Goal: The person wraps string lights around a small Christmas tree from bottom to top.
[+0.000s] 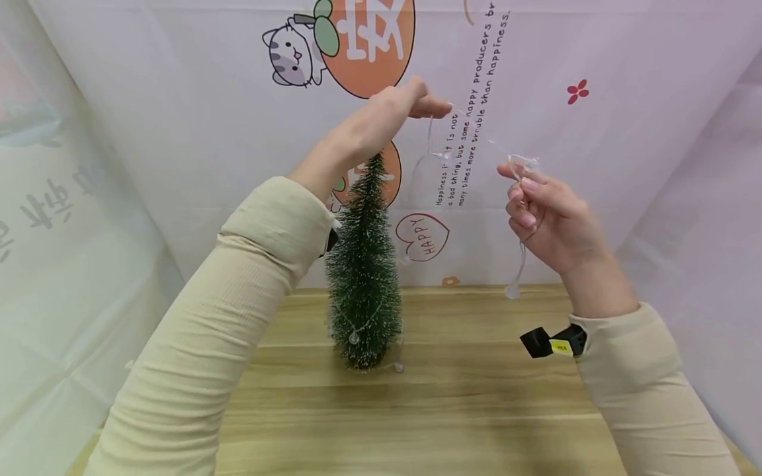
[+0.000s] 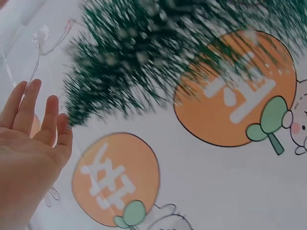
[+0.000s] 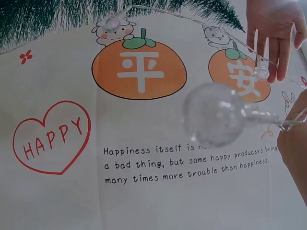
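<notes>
A small green tabletop Christmas tree point(image 1: 364, 277) with whitish needle tips stands upright on the wooden table. A clear-wired string of lights with round bulbs loops round its lower part. Beyond the treetop, my left hand point(image 1: 405, 102) is raised with its fingers extended, the wire running across them. In the left wrist view those fingers point(image 2: 29, 100) look nearly straight; the thumb is hidden. To the right, my right hand point(image 1: 553, 215) pinches the string lights between thumb and fingers. A bulb point(image 1: 512, 291) dangles below it, and another bulb point(image 3: 213, 115) looms close in the right wrist view.
Behind the tree hangs a white printed cloth point(image 1: 524, 86) with orange fruits, cat drawings and lettering. Similar cloth encloses both sides. The wooden table point(image 1: 428, 410) extends toward me. One bulb point(image 1: 399, 367) lies beside the tree's base.
</notes>
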Motion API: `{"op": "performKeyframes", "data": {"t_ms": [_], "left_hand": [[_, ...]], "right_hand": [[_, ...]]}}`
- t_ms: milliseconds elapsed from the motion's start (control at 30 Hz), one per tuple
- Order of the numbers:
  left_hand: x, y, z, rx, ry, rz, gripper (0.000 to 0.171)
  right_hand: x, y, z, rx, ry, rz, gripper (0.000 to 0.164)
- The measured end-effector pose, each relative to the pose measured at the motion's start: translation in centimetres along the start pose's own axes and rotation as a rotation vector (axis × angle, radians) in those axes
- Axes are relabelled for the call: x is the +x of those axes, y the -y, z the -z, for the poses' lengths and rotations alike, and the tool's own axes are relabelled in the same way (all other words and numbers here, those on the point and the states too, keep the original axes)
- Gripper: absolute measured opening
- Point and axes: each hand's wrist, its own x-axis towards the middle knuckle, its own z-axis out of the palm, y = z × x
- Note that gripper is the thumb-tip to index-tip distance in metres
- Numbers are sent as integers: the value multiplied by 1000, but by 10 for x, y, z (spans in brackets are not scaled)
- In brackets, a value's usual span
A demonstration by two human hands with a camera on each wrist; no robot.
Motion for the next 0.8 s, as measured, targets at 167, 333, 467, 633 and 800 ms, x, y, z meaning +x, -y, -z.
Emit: {"op": "performKeyframes", "data": {"t_ms": [167, 333, 467, 633, 800], "left_hand": [[1, 11, 6, -45, -47, 18, 58], [3, 22, 11, -111, -74, 35, 59], [4, 30, 14, -182, -79, 36, 61], [3, 38, 14, -259, -79, 39, 62], [2, 48, 14, -341, -109, 57, 61]], "right_hand": [[3, -1, -5, -107, -51, 6, 36], [7, 1, -6, -57, -68, 33, 36], [8, 3, -9, -47, -112, 63, 37], [12, 5, -14, -102, -245, 109, 37], [15, 6, -19, -108, -258, 139, 39]]}}
